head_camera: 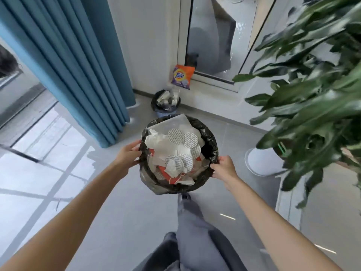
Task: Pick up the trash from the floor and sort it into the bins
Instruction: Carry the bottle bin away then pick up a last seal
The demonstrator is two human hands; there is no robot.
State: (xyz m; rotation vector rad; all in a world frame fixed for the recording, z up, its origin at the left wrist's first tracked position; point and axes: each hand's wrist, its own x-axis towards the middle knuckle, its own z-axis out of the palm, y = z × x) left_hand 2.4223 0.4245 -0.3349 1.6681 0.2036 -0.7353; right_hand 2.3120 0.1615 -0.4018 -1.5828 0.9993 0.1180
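The sorting step is looking nearly done here, and the person is now handling a bin rather than a piece of trash: both hands are gripping the black-lined waste bin (212,133) out in front of the body, above the grey tiled floor (127,212). The left hand (129,154) is curling its fingers over the rim on its own side, and the right hand (224,168) is pinching the liner edge on the opposite side, thumb on top. The bin is sitting between them, heaped with crumpled white paper (156,139), round foil seals (175,134) and orange-and-white wrappers (166,173). It is probably being carried clear of the floor, though the wide angle is making that hard to confirm. Ahead, in the corner, a smaller blue bin (166,114) is standing full of what look like containers, and a Tide detergent packet (182,76) is leaning against the door frame just behind it. That packet is likely the trash left to collect, so the next move is calling for the big bin to be set down level near the blue one, without tipping the loose heap, and a hand freed to reach it.
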